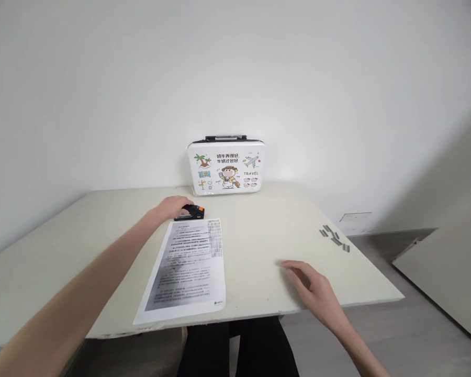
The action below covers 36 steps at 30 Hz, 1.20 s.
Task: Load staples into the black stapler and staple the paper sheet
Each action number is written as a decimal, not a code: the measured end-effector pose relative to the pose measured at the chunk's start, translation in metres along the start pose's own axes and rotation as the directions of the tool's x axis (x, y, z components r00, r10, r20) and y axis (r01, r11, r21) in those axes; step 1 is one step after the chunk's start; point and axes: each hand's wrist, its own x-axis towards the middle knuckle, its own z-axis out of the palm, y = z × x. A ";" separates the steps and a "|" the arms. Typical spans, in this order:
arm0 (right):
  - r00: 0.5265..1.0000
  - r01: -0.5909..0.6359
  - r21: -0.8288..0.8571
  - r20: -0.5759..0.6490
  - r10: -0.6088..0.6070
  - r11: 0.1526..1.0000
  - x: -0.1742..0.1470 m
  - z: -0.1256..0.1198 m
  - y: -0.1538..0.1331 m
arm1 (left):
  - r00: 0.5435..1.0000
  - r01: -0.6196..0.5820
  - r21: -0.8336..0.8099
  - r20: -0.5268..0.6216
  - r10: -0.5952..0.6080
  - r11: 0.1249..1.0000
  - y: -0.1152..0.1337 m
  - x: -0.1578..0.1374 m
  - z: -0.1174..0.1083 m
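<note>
Black plastic with an orange patch marks what looks like a stapler [195,214], though the hand covers a good part of it. It lies on the desk [255,241] left of centre, toward the back edge, with its long axis running roughly parallel to that edge. The left hand [172,206] reaches in from the front left and is bent round the stapler's left part, thumb on the near side and fingers over the top, so it seems to have hold of it.

The relation that matters is between stapler and sheet: the printed sheet [188,283] lies just on the near side of the stapler, its far short edge close by and its long axis running toward the desk's front edge, where its near end almost reaches.

The right hand [313,287] is over the front edge, to the right of the sheet and well apart from the stapler. Its fingers are loosely curved, the thumb stands off from them, and it holds nothing. Beyond it, near the desk's right edge, lie several short grey strips [336,242]. A white case [227,170] with cartoon prints stands upright at the back edge, by the wall.
</note>
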 end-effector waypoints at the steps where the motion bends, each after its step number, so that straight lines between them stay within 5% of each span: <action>1: 1.000 -0.001 0.002 0.005 0.001 1.000 0.000 -0.001 -0.001 | 1.000 -0.010 -0.005 0.004 0.010 1.000 -0.001 -0.002 -0.001; 7: 1.000 -0.008 0.010 0.021 0.007 1.000 0.002 0.000 -0.005 | 0.999 -0.050 -0.019 -0.017 0.050 0.999 -0.003 -0.013 -0.005; 11: 0.999 0.004 -0.018 -0.037 -0.005 1.000 -0.005 -0.005 -0.003 | 0.988 -0.016 -0.036 -0.154 0.010 0.999 0.001 -0.036 0.008; 16: 0.944 -0.006 -0.297 -0.318 -0.093 0.955 -0.020 -0.038 0.021 | 0.870 0.098 -0.245 -0.450 -0.203 0.964 0.002 -0.094 0.059; 22: 0.916 -0.154 -0.458 -0.398 -0.047 0.876 -0.005 -0.082 0.076 | 0.908 0.235 -0.355 -0.252 -0.335 0.905 0.005 -0.145 0.102; 30: 0.880 -0.334 -0.387 -0.454 0.137 0.859 0.078 -0.096 0.108 | 0.881 0.294 -0.422 -0.228 -0.414 0.858 0.012 -0.158 0.098; 36: 0.847 -0.393 -0.348 -0.497 0.188 0.851 0.132 -0.083 0.115 | 0.902 0.223 -0.400 -0.262 -0.344 0.889 0.015 -0.159 0.099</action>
